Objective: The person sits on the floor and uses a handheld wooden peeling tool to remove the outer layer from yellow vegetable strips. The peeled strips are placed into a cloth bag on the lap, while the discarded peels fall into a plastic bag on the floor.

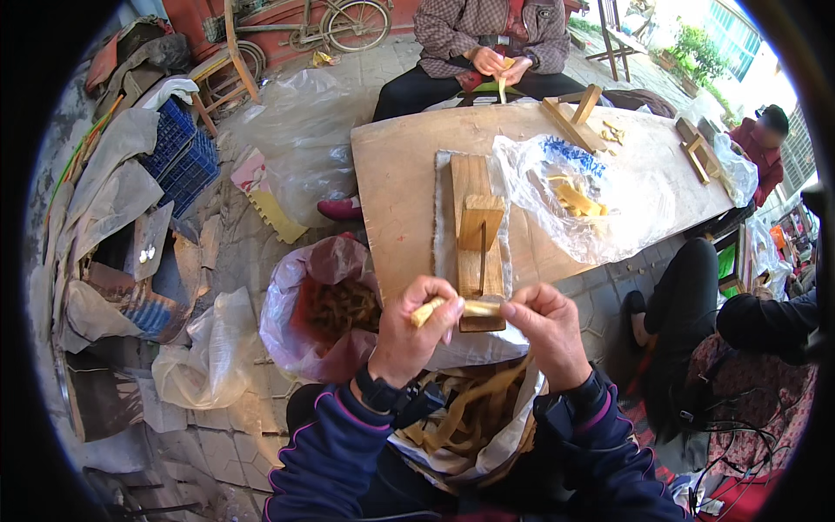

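Observation:
A pale yellow strip (481, 308) is stretched between my two hands, just in front of the near end of a wooden block. My left hand (412, 329) pinches its thicker, bundled end between thumb and fingers. The other end is in the grip of my right hand (553, 331). The wooden block tool (478, 261) has an upright piece and a thin slanting rod, and rests on a pale cloth (445, 228) on the board table (398, 196). Below my hands, long brown-yellow strips (479, 417) fill a container lined with white plastic.
A pink plastic bag (284, 326) holding brown pieces stands left of the table. On the board lies a clear bag (626, 189) with yellow strips, near another wooden tool (577, 121). A person (492, 39) sits opposite holding a strip; others sit at right. Blue crates (179, 160) stand left.

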Tool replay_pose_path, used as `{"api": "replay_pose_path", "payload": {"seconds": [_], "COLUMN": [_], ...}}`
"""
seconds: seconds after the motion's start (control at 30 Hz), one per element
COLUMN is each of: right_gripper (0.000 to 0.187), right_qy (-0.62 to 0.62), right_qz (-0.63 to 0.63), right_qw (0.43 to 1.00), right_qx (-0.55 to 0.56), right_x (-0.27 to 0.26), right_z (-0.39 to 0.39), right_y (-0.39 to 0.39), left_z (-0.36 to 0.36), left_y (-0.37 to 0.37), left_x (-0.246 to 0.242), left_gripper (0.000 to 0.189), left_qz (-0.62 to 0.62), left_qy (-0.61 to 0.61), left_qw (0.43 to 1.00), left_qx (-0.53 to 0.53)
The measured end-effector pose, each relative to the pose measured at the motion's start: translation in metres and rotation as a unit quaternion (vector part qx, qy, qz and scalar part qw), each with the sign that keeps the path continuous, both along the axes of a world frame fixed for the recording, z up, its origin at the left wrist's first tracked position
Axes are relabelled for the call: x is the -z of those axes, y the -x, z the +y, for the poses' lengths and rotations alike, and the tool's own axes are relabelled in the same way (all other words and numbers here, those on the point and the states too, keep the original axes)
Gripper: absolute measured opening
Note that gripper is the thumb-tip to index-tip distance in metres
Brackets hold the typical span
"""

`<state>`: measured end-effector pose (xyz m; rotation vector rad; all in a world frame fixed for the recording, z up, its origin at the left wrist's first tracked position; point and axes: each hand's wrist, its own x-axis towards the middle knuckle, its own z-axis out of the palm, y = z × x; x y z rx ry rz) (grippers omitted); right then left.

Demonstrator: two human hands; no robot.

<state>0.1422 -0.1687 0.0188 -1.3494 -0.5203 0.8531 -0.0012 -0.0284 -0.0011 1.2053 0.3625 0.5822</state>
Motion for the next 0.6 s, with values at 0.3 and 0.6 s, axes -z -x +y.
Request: {"api": "replay_pose_path", "payload": {"seconds": [0.3, 0.6], "right_gripper": [0.018, 0.017], "right_qy": [0.145, -0.085], "right_qz": [-0.299, -0.523], "right_qw": [0.934, 0.848], "right_qx": [0.132, -0.028], "right_x": [0.028, 0.001], "right_z": [0.037, 0.001], "right_y": [-0.026, 0.031], "left_z": [0.014, -0.03], "left_y": [-0.038, -0.004], "left_x": [0.025, -0.016], "left_gripper": [0.015, 0.019], "left_qz": [0.094, 0.067], "left_qy": [-0.255, -0.329], "left_qw": [0.946, 0.93], "left_qx": [-0.176, -0.152]}}
